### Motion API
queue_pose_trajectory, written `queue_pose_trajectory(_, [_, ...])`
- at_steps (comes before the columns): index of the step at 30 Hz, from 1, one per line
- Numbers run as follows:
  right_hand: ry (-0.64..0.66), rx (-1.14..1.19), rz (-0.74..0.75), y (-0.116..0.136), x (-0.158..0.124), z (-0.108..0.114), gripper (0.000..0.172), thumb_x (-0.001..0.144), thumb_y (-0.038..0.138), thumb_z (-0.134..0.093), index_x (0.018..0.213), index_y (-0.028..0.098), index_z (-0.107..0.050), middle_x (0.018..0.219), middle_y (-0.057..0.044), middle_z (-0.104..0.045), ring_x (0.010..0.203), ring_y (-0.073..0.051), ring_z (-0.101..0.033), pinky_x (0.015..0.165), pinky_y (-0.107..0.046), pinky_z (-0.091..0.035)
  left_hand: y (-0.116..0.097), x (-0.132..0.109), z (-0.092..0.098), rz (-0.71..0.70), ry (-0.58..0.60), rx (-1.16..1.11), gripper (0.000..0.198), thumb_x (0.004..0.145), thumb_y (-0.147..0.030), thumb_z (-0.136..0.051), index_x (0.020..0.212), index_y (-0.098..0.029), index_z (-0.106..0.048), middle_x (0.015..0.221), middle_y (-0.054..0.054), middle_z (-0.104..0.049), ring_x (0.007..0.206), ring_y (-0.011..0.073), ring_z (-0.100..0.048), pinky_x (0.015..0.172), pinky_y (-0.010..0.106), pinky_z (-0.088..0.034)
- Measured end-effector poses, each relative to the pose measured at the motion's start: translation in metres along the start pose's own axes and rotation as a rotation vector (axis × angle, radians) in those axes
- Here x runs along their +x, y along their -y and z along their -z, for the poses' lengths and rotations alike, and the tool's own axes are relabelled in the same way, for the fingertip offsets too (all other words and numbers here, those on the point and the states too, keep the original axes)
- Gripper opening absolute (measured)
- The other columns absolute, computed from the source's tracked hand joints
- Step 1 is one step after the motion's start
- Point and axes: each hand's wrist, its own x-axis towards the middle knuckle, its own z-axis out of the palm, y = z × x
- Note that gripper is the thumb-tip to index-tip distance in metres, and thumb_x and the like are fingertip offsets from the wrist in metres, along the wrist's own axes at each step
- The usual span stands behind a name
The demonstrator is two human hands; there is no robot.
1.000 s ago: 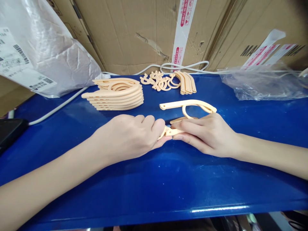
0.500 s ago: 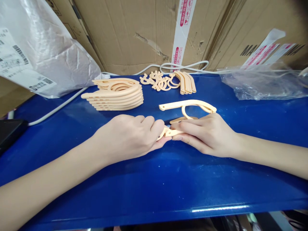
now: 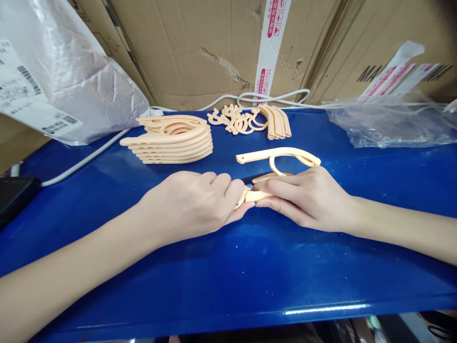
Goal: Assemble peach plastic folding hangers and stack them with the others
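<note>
Over the middle of the blue table, my left hand (image 3: 200, 202) is closed around a cream plastic hanger piece (image 3: 240, 200), mostly hidden by my fingers. My right hand (image 3: 307, 200) pinches a cream hanger arm (image 3: 259, 196) between thumb and fingers. The ends of the two pieces touch in the small gap between my hands. Just behind my right hand lie a long curved hanger arm (image 3: 278, 154) and a curved hook piece (image 3: 274, 166). A stack of folded cream hangers (image 3: 171, 143) sits behind my left hand.
Loose hooks (image 3: 237, 119) and several hanger arms (image 3: 276, 123) lie at the back, before cardboard boxes (image 3: 200, 47). A silvery parcel (image 3: 85, 71) leans at left, near a black object (image 3: 16, 197). Clear plastic (image 3: 385, 126) lies back right; a white cable (image 3: 89, 159) crosses the table (image 3: 228, 286).
The hanger arm between my hands has turned slightly, so the hole at its end no longer shows. My hands have barely moved.
</note>
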Motion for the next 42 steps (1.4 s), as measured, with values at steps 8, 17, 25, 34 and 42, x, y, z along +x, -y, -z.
queue_pose_trajectory(8, [-0.049, -0.058, 0.047, 0.001, 0.001, 0.000, 0.033, 0.103, 0.032, -0.036, 0.098, 0.015, -0.064, 0.084, -0.001, -0.073, 0.059, -0.010, -0.063, 0.051, -0.023, -0.041, 0.001, -0.004, -0.002, -0.008, 0.009, -0.032, 0.038, 0.096, -0.033, -0.049, 0.061, -0.020, -0.046, 0.048, -0.004, -0.045, 0.041, 0.0123, -0.048, 0.040, 0.027, -0.028])
queue_pose_trajectory(17, [-0.066, -0.061, 0.128, 0.000, 0.001, -0.001, 0.032, 0.103, 0.032, -0.037, 0.097, 0.015, -0.063, 0.077, -0.001, -0.069, 0.056, -0.011, -0.057, 0.051, -0.023, -0.038, -0.001, -0.004, -0.006, -0.022, 0.018, -0.210, 0.025, 0.097, -0.028, -0.042, 0.076, -0.019, -0.052, 0.053, -0.004, -0.051, 0.043, 0.0148, -0.056, 0.039, 0.029, -0.033])
queue_pose_trajectory(25, [-0.083, -0.057, 0.135, 0.001, 0.002, -0.002, 0.030, 0.103, 0.033, -0.038, 0.092, 0.016, -0.061, 0.071, 0.000, -0.065, 0.056, -0.012, -0.056, 0.053, -0.024, -0.039, -0.004, -0.003, -0.006, 0.016, -0.013, -0.346, 0.018, 0.095, -0.022, -0.042, 0.077, -0.021, -0.048, 0.055, -0.006, -0.051, 0.044, 0.0136, -0.054, 0.042, 0.029, -0.035])
queue_pose_trajectory(34, [-0.120, -0.158, 0.102, 0.003, -0.003, 0.003, 0.052, 0.097, 0.058, -0.037, 0.084, 0.016, -0.063, 0.067, -0.001, -0.066, 0.058, -0.012, -0.061, 0.051, -0.027, -0.038, -0.004, -0.010, -0.004, -0.053, -0.151, -0.341, 0.019, 0.094, -0.024, -0.038, 0.080, -0.020, -0.051, 0.057, -0.005, -0.052, 0.046, 0.0125, -0.049, 0.042, 0.029, -0.034])
queue_pose_trajectory(42, [-0.163, -0.239, 0.073, -0.003, 0.001, 0.003, 0.027, 0.098, 0.031, -0.049, 0.077, 0.019, -0.063, 0.066, 0.002, -0.068, 0.051, -0.011, -0.057, 0.054, -0.027, -0.041, 0.002, -0.016, 0.030, -0.155, 0.038, -0.473, 0.033, 0.103, -0.025, -0.027, 0.084, -0.020, -0.055, 0.064, -0.002, -0.057, 0.054, 0.0163, -0.050, 0.049, 0.034, -0.040])
